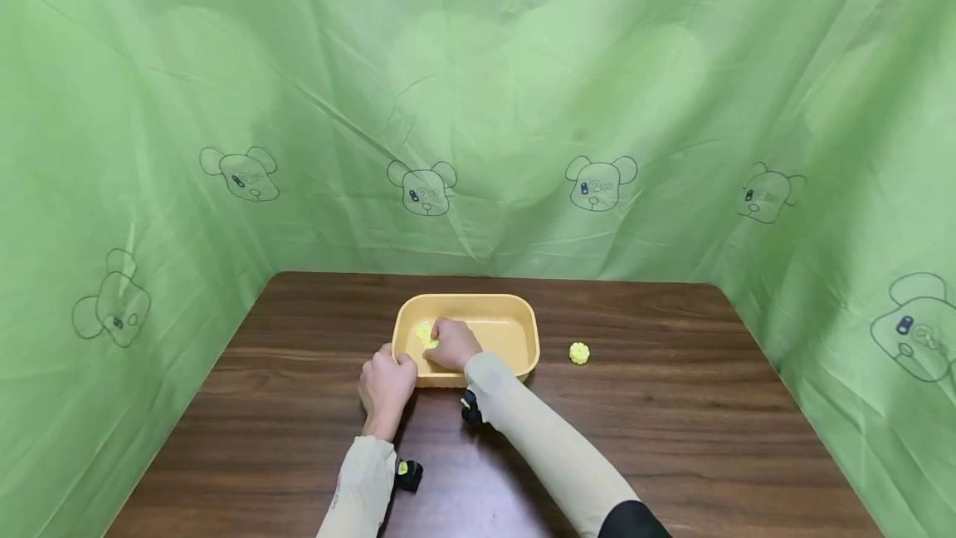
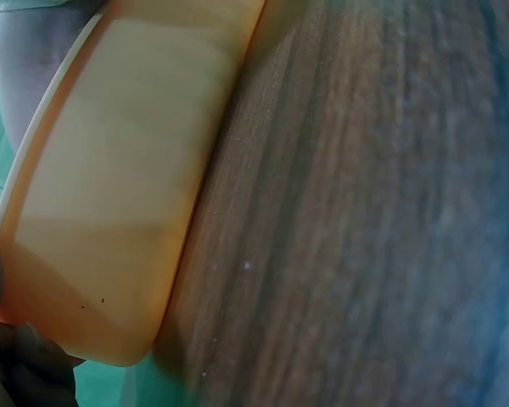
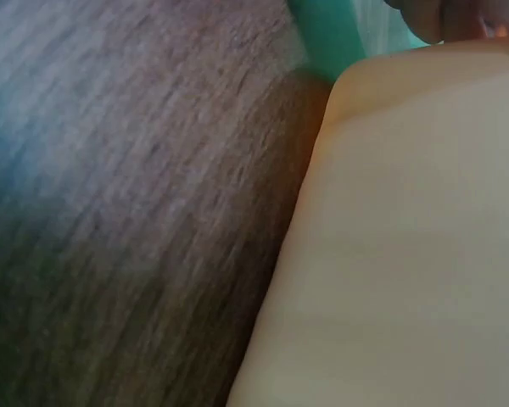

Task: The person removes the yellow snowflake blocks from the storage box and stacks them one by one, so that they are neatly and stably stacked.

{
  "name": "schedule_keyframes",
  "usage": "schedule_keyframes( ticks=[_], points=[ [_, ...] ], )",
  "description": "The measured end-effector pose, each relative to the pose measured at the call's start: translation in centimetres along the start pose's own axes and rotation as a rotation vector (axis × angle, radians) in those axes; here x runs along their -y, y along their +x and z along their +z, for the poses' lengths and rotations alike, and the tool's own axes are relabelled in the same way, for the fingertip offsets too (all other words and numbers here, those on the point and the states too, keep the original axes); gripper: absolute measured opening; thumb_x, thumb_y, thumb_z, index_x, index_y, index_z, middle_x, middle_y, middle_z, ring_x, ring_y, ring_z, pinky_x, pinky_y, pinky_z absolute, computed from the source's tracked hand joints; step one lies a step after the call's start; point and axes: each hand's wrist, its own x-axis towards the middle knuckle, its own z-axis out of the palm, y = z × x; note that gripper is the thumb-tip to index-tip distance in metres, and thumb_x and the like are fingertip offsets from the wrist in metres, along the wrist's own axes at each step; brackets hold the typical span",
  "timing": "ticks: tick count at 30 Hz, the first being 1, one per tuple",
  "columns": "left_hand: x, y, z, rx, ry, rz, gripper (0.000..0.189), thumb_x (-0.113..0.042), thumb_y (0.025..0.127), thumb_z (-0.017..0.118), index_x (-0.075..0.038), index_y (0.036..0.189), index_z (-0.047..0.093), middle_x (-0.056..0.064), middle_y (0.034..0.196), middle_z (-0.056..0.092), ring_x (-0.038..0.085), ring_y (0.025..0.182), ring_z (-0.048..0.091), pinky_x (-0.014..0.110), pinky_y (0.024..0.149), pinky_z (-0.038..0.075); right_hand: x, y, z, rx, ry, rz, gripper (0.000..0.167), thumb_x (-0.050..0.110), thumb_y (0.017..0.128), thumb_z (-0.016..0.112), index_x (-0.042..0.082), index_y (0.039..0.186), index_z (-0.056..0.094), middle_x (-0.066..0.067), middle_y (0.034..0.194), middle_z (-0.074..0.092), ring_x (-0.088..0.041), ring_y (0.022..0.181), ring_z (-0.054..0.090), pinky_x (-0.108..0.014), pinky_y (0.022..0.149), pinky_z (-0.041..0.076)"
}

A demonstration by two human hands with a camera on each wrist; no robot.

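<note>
A shallow yellow plastic basin (image 1: 504,339) stands on the table. My left hand (image 1: 386,384) grips its rim at the near left corner; in the left wrist view the fingers (image 2: 36,360) curl at the end of the basin's outer wall (image 2: 110,170). My right hand (image 1: 452,344) reaches over the near rim into the left half of the basin. Its curled thumb and fingers are around a bright yellow flower-shaped piece (image 1: 426,334), which the hand partly covers. Outside the basin, to the right, lies a similar yellow flower-shaped piece (image 1: 578,353).
The dark wood-grain table (image 1: 672,422) carries the basin near its middle. Green cloth (image 1: 523,106) with printed bear heads hangs behind the table and along both sides. Small black cameras (image 1: 408,476) are strapped at both wrists.
</note>
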Motion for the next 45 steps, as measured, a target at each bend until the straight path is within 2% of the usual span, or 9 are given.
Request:
schedule_keyframes(
  ticks=[4, 9, 21, 27, 34, 37, 40, 42, 45],
  points=[
    [0.2, -0.1, 0.2, 0.006, -0.005, -0.005, 0.027, -0.02, 0.089, 0.049, 0.0, 0.087, 0.067, 0.027, 0.082, 0.07, 0.048, 0.076, 0.067, 0.056, 0.061, 0.048, -0.2, 0.1, 0.5, 0.01, -0.025, 0.013, 0.03, 0.026, 0.082, 0.08, 0.009, 0.097, 0.06, -0.002, 0.083, 0.062, -0.018, 0.075, 0.058, -0.032, 0.069, 0.048],
    [0.3, -0.2, 0.2, 0.011, -0.01, -0.019, 0.029, -0.02, 0.089, 0.05, 0.001, 0.095, 0.069, 0.027, 0.087, 0.071, 0.048, 0.079, 0.068, 0.057, 0.063, 0.048, 0.0, 0.1, 0.6, 0.014, -0.041, 0.024, 0.034, 0.029, 0.085, 0.076, 0.008, 0.105, 0.057, -0.006, 0.087, 0.064, -0.021, 0.077, 0.06, -0.035, 0.07, 0.05],
    [0.2, -0.4, 0.4, 0.0, -0.028, -0.019, 0.026, -0.019, 0.088, 0.05, -0.001, 0.092, 0.069, 0.028, 0.085, 0.07, 0.049, 0.075, 0.066, 0.057, 0.06, 0.046, -0.1, -0.4, -0.1, 0.043, -0.015, 0.044, 0.03, 0.022, 0.085, 0.075, 0.006, 0.107, 0.062, -0.007, 0.099, 0.065, -0.024, 0.093, 0.064, -0.036, 0.083, 0.052],
    [0.1, -0.4, 0.6, -0.007, -0.029, -0.01, 0.025, -0.019, 0.087, 0.05, -0.001, 0.09, 0.067, 0.027, 0.083, 0.069, 0.048, 0.073, 0.066, 0.057, 0.059, 0.046, 0.0, -0.7, -0.2, 0.023, -0.036, 0.045, 0.033, 0.02, 0.082, 0.077, 0.01, 0.107, 0.058, -0.007, 0.102, 0.056, -0.022, 0.088, 0.057, -0.036, 0.077, 0.049],
    [-0.1, -0.3, 0.4, -0.008, -0.024, -0.011, 0.026, -0.02, 0.087, 0.049, -0.001, 0.09, 0.067, 0.027, 0.082, 0.069, 0.047, 0.072, 0.066, 0.056, 0.059, 0.046, 0.4, -0.9, -0.9, 0.006, -0.046, 0.009, 0.03, 0.018, 0.082, 0.078, 0.015, 0.105, 0.058, -0.001, 0.089, 0.061, -0.017, 0.078, 0.057, -0.033, 0.062, 0.045],
    [-0.1, -0.1, 0.3, -0.012, -0.019, -0.008, 0.025, -0.019, 0.086, 0.048, -0.001, 0.087, 0.066, 0.028, 0.08, 0.068, 0.047, 0.07, 0.065, 0.056, 0.057, 0.046, 0.4, -0.9, -1.3, -0.019, 0.005, -0.037, 0.022, 0.012, 0.082, 0.075, 0.015, 0.101, 0.064, 0.001, 0.078, 0.059, -0.014, 0.068, 0.054, -0.029, 0.055, 0.041],
    [-0.1, 0.1, 0.2, -0.012, -0.012, -0.008, 0.024, -0.019, 0.086, 0.049, -0.001, 0.083, 0.065, 0.028, 0.079, 0.068, 0.048, 0.07, 0.065, 0.056, 0.057, 0.045, 0.1, -0.9, -1.7, -0.043, 0.089, -0.113, 0.017, 0.006, 0.082, 0.072, 0.014, 0.097, 0.071, 0.003, 0.071, 0.056, -0.01, 0.062, 0.05, -0.025, 0.056, 0.04],
    [-0.1, 0.1, 0.1, -0.002, -0.009, -0.013, 0.024, -0.019, 0.086, 0.048, -0.001, 0.082, 0.064, 0.028, 0.081, 0.069, 0.049, 0.072, 0.065, 0.057, 0.058, 0.045, -0.3, -1.1, -2.2, -0.049, 0.148, -0.15, 0.015, 0.006, 0.084, 0.072, 0.013, 0.097, 0.074, 0.004, 0.072, 0.057, -0.007, 0.062, 0.05, -0.022, 0.058, 0.041],
    [0.0, 0.1, 0.0, 0.016, -0.008, -0.024, 0.027, -0.02, 0.087, 0.047, -0.001, 0.087, 0.066, 0.028, 0.084, 0.069, 0.049, 0.075, 0.066, 0.057, 0.06, 0.047, -1.3, -1.6, -3.4, -0.046, 0.245, -0.172, 0.014, 0.006, 0.087, 0.072, 0.009, 0.1, 0.074, -0.001, 0.08, 0.063, -0.008, 0.07, 0.056, -0.022, 0.064, 0.047]
  ],
)
